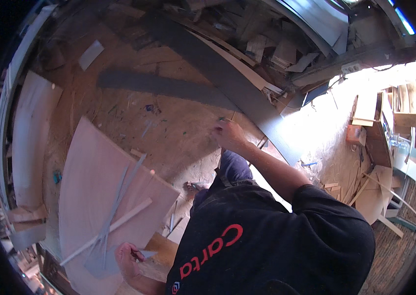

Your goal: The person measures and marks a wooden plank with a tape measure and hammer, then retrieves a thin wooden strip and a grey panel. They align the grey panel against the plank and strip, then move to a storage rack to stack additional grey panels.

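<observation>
Plywood panel [105, 196] carries loose strips [119, 206]; the left hand [128, 260] pinches one strip. The right hand [227, 133] grips a pencil-like stick [231, 117] far off. Leaning could slide the strips away.

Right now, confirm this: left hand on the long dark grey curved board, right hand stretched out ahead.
Wrong board: the head view shows the left hand on the pale flat wooden sheet, by thin grey strips; right hand stretched out ahead.
</observation>
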The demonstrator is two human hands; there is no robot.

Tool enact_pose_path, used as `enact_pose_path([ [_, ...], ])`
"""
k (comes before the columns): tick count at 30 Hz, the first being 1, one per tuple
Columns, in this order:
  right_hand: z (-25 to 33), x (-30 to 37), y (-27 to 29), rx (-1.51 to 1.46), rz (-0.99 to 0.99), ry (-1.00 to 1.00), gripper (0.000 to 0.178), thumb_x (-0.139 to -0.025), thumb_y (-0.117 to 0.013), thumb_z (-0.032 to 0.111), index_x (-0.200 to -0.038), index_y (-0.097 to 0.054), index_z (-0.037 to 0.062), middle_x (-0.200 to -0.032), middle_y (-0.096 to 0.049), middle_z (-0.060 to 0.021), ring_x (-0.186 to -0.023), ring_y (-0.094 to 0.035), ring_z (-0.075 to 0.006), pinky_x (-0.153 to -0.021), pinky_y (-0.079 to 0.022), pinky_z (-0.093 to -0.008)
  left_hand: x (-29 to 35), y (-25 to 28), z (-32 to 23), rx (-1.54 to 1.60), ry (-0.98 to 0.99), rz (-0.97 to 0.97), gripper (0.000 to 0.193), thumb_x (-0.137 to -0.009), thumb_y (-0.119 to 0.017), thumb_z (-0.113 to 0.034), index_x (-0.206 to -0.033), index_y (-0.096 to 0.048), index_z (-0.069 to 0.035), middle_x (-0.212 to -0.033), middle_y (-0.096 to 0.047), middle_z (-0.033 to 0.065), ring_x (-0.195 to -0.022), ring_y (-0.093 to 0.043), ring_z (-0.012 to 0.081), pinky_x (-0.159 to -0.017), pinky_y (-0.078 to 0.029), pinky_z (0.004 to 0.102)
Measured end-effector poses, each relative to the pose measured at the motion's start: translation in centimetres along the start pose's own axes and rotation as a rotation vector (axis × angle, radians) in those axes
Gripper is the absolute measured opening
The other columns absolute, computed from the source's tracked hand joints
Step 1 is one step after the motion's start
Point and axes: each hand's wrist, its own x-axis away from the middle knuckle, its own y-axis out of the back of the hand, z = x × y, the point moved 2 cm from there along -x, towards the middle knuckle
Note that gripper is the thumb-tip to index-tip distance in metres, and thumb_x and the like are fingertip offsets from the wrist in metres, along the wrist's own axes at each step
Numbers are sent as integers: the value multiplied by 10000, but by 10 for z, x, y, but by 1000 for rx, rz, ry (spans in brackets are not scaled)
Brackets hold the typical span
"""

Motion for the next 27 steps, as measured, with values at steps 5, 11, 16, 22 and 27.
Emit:
enact_pose_path([
  [5,-145,-13,23,73,209,-320,269,-768,-594,237,-949,-700,67,-939,-682,-195,-892,-657,-367,-794,-526,-437,-65,-126,-74,-38,87,235,273,-918,-578,-254,-817,-584,-2,-580,-566,89,-483,-555,166,-448,-428,265],
  [11,-280,-42,17,187,395,-614,257,-750,-580,220,-884,-726,55,-991,-690,-197,-937,-666,-346,-829,-524,-430,-179,-281,-73,-21,314,404,245,-936,-582,-237,-966,-619,3,-816,-650,98,-718,-628,171,-609,-466,269],
  [16,-365,-69,-39,-719,81,-1210,235,-850,-638,256,-1033,-670,113,-989,-680,-74,-909,-647,-267,-858,-471,-519,-293,-332,11,319,379,164,195,-913,-616,-214,-970,-624,-28,-894,-646,87,-816,-629,174,-669,-482,282],
  [22,-422,-134,-105,-1560,-430,-1542,422,-892,-610,325,-1258,-488,154,-1189,-567,-60,-1137,-531,-265,-998,-345,-583,-386,-346,121,-403,260,-37,417,-866,-672,-307,-1118,-594,16,-1038,-647,166,-903,-641,256,-801,-512,352],
  [27,-513,-172,-210,-1855,-620,-1557,867,-851,-654,419,-1458,-143,69,-1277,-400,-159,-1181,-422,-338,-1050,-300,-565,-385,-366,170,-965,65,5,737,-830,-704,-369,-1352,-407,59,-1299,-486,299,-1198,-492,430,-1014,-412,448],
])
